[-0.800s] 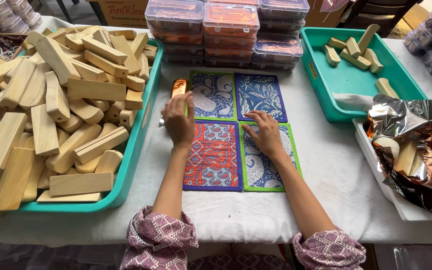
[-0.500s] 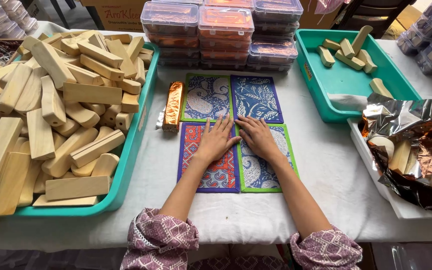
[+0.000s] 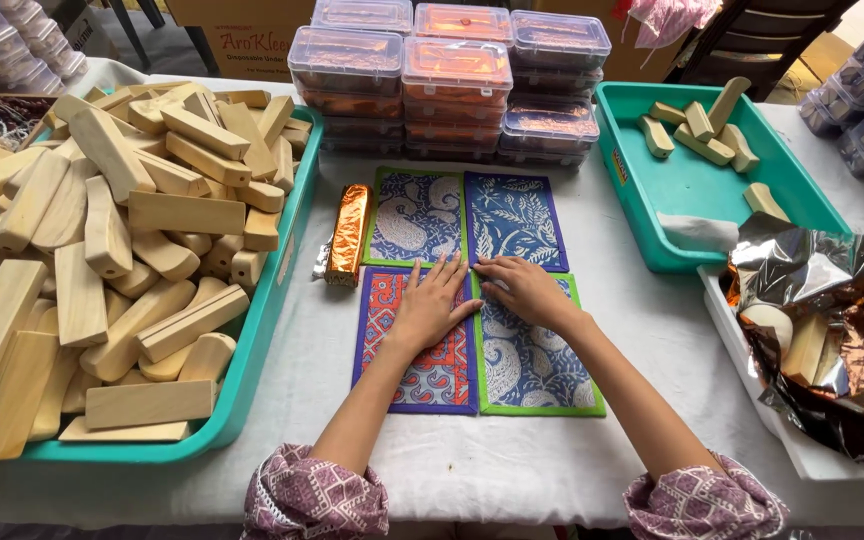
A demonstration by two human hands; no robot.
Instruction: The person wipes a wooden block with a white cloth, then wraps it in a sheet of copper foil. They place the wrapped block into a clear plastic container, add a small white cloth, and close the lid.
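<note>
My left hand point(image 3: 432, 305) lies flat on the red mat point(image 3: 417, 345), my right hand point(image 3: 524, 290) flat on the near green-edged mat point(image 3: 532, 360), fingertips almost meeting.

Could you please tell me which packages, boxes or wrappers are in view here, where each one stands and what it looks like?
Clear lidded boxes: stacked behind the mats, orange contents.
Foil-wrapped bar: left of the mats, long, copper.
Cardboard box: far edge, brown, printed.
Crumpled foil: right tray, silver and copper.
Left hand, right hand: flat on mats.

Single view from my head, looking steeply down and forward over the desk point(image 3: 572, 470), close, my forearms entering from the bottom edge.
</note>
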